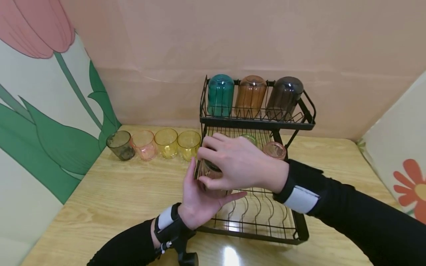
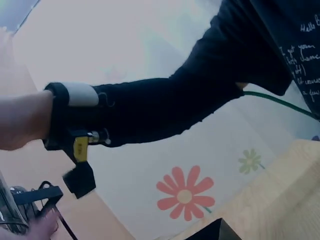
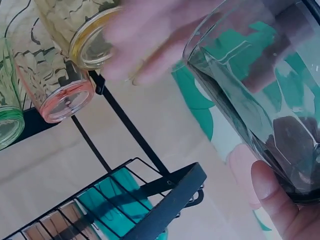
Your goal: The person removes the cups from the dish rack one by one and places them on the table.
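Observation:
My right hand (image 1: 237,162) grips a smoky grey drinking glass (image 3: 280,115) from above. The glass is turned upside down, its thick base near the right thumb (image 3: 272,195). Below and to its left, my left hand (image 1: 204,201) is spread palm up around the lower part, thumb out to the right; those fingers blur near the rim in the right wrist view. Both hands are over the left side of a black two-tier dish rack (image 1: 253,240). On its lower tier, upturned pink (image 1: 275,150), green (image 1: 249,138) and yellow (image 3: 95,45) glasses stand behind the right hand.
The upper tier bears upturned teal (image 1: 221,95), amber (image 1: 250,96) and dark grey (image 1: 285,98) glasses. Left of the rack, a row of upright glasses stands on the wooden table (image 1: 110,207): dark green (image 1: 121,145), pink (image 1: 144,145) and two yellow ones (image 1: 166,143).

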Demonstrator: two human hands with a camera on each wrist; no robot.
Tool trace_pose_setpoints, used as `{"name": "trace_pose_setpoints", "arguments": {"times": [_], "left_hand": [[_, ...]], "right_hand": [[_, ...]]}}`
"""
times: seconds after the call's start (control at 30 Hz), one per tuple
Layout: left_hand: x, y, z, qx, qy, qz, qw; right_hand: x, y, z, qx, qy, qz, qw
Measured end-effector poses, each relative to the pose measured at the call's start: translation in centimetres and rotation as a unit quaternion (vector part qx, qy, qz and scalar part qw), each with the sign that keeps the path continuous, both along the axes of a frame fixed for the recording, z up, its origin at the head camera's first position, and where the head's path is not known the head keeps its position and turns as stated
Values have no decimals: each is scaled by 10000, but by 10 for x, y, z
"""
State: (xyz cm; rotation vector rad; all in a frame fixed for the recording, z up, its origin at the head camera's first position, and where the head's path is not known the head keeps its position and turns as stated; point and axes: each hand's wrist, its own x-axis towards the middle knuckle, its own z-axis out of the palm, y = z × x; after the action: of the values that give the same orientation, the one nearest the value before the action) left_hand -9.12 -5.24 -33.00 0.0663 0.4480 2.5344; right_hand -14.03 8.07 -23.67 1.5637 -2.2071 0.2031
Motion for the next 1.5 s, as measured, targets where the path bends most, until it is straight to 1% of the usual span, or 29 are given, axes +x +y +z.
{"name": "trace_pose_setpoints", "arguments": {"times": [0.07, 0.1, 0.13, 0.23, 0.37, 0.47, 0.53, 0.57, 0.63, 0.73, 0.77, 0.87, 0.93, 1.03, 1.1, 1.17, 1.23, 1.27, 1.33, 1.37, 1.4, 1.43, 1.47, 1.5], "left_hand": [[0, 1, 0, -4, -60, -73, 10000], [0, 1, 1, -55, -105, -52, 9999], [0, 0, 1, -127, -158, -15, 9998], [1, 0, 0, -275, -520, 155, 9981], [1, -1, 0, -315, -765, 380, 9958], [1, -5, -1, -443, -667, 442, 9958], [2, -10, -1, -629, -499, 452, 9957], [3, -13, -1, -710, -361, 443, 9958], [4, -21, -1, -928, -191, 484, 9943], [6, -39, -3, -1268, -46, 594, 9901], [6, -46, -4, -1451, -45, 662, 9872], [8, -69, -11, -1889, -204, 936, 9773], [7, -85, -16, -2131, -292, 1144, 9699], [4, -115, -24, -2394, -281, 1360, 9609], [0, -136, -29, -2567, -168, 1419, 9559], [-5, -159, -32, -2741, 7, 1403, 9514], [-11, -180, -34, -2958, 222, 1435, 9441], [-14, -191, -35, -3080, 352, 1465, 9394], [-20, -210, -36, -3426, 579, 1558, 9247], [-23, -219, -36, -3698, 684, 1659, 9116], [-26, -227, -36, -3979, 789, 1753, 8971], [-29, -234, -36, -4276, 927, 1833, 8803], [-31, -241, -35, -4652, 1085, 1926, 8571], [-34, -247, -33, -5135, 1237, 2024, 8246]], "right_hand": [[0, -1, -1, -6, -13, -33, 10000], [0, -1, -1, 3, -37, -47, 10000], [0, -2, -2, 24, -68, -63, 10000], [1, -5, -5, 121, -170, -75, 9998], [1, -9, -5, 172, -253, -34, 9995], [2, -10, -3, 230, -363, -47, 9991], [3, -8, -2, 296, -536, -133, 9980], [3, -7, -1, 311, -619, -185, 9974], [3, -2, -1, 276, -754, -277, 9964], [3, 9, -4, 181, -827, -394, 9956], [3, 14, -6, 161, -828, -429, 9955], [3, 31, -14, 200, -836, -580, 9946], [3, 42, -22, 282, -851, -689, 9936], [3, 57, -37, 450, -933, -838, 9911], [4, 65, -48, 555, -1021, -929, 9889], [4, 72, -57, 625, -1119, -1023, 9865], [4, 79, -66, 633, -1230, -1132, 9839], [5, 82, -70, 632, -1286, -1201, 9824], [5, 88, -77, 606, -1406, -1327, 9793], [5, 91, -80, 584, -1467, -1379, 9778], [6, 93, -83, 554, -1517, -1421, 9766], [6, 96, -85, 532, -1551, -1458, 9756], [6, 98, -88, 501, -1566, -1489, 9751], [6, 100, -91, 468, -1565, -1499, 9751]]}}
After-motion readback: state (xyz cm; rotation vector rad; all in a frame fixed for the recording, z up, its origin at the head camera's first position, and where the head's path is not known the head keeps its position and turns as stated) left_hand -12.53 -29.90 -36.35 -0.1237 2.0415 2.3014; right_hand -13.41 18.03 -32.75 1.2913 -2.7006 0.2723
